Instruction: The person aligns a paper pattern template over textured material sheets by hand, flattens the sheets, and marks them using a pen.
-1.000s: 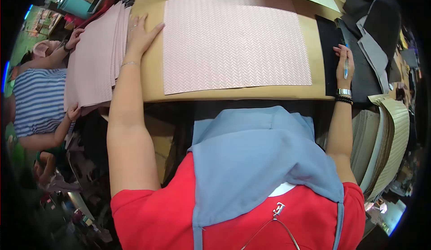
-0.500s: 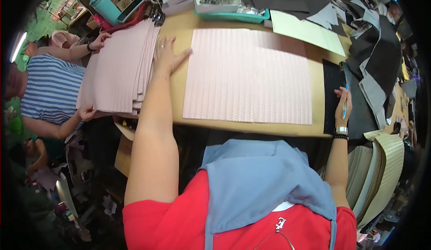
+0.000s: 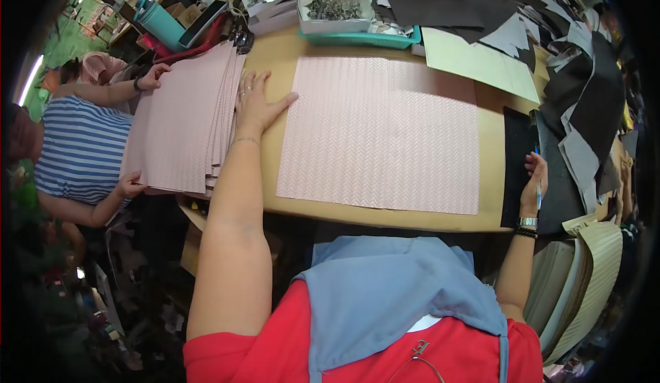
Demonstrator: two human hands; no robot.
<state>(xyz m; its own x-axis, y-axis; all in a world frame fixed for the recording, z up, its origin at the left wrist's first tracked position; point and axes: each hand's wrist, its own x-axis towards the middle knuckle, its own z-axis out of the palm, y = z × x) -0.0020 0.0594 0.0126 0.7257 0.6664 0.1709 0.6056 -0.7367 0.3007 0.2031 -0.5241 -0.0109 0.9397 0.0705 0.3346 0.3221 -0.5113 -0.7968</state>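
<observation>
A pale pink sheet with a woven chevron texture [image 3: 385, 135] lies flat on the tan table. My left hand [image 3: 258, 106] rests open, palm down, between this sheet and a stack of similar pink sheets [image 3: 182, 122]. Its thumb reaches the sheet's left edge and its fingers lie by the stack's right edge. At the table's right end, my right hand [image 3: 533, 180] is closed round a slim blue and white pen [image 3: 539, 194], above a black sheet [image 3: 517, 166].
Across the stack, a person in a striped top [image 3: 86, 146] has both hands on its edges. A white box of small metal parts [image 3: 335, 6] sits in a teal tray [image 3: 361, 36]. A pale yellow board [image 3: 478, 63] and dark scraps [image 3: 440, 5] lie at the back.
The view has tilted, so the table and sheets appear lower in the picture. My left hand stays beside the sheet, and my right hand keeps the pen at the right end.
</observation>
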